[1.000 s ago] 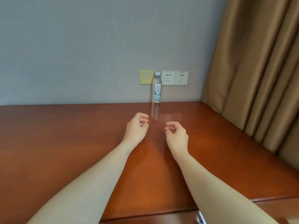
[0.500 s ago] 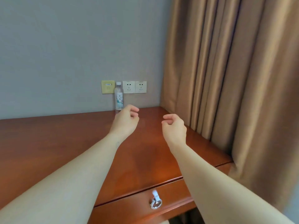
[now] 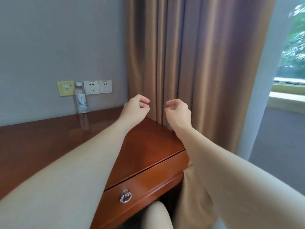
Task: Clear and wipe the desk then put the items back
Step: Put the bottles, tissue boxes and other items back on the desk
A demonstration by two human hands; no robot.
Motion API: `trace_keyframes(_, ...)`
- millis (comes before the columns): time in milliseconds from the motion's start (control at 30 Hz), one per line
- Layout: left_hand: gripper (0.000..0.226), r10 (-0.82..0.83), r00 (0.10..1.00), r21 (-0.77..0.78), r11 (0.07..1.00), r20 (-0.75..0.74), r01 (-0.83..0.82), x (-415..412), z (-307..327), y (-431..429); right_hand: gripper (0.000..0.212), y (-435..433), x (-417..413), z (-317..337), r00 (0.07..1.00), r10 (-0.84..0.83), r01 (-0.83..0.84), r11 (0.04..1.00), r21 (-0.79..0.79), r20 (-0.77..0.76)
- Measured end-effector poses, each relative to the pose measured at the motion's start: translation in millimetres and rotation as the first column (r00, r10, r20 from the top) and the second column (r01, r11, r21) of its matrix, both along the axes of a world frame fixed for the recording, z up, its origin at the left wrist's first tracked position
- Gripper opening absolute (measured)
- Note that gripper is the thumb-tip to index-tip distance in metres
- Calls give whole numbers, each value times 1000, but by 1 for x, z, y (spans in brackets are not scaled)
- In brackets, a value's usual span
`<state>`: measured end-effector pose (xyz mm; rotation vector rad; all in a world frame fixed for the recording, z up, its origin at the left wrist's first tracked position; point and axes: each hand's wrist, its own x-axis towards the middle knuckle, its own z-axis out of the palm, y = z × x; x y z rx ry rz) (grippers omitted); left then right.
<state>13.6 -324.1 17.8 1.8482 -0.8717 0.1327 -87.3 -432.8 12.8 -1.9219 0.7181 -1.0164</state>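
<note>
Desk (image 3: 145, 146) corner nearest me, one drawer (image 3: 148, 177) with one ring pull (image 3: 125, 198). View has swung right since a second ago, off the desk toward the curtain (image 3: 198, 63); I judge I'm turning to fetch further items. Left hand (image 3: 134, 111) and right hand (image 3: 179, 113) raised, fingers loosely curled, holding nothing. One bottle (image 3: 81, 100) upright on the desk at the wall, before three wall plates (image 3: 90, 87)

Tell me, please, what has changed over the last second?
Both hands swung right with the view: the left hand and right hand now hover by the curtain, right of the water bottle. Nothing was gripped or released. The bottle stayed upright on the desk.
</note>
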Motion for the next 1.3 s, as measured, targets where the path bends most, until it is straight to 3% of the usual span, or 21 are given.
trace_keyframes(400,14,-407,913,14,913,25,407,-102,11,-137,31,-98,-133,17,938,-346,344,937,-63,-20)
trace_keyframes(633,16,-565,823,38,825,51,564,-176,18,-206,28,-140,-218,27,855,-517,514,855,-68,-34)
trace_keyframes(767,15,-687,727,49,727,23,685,-224,25,-246,27,-161,-275,37,784,-620,617,783,-78,-15)
trace_keyframes(1133,28,-810,585,7,586,29,811,-340,60,-342,25,-222,-397,65,632,-775,770,626,-126,13)
trace_keyframes(1300,32,-843,537,25,537,30,843,-380,67,-379,44,-255,-426,72,604,-795,786,607,-117,-61)
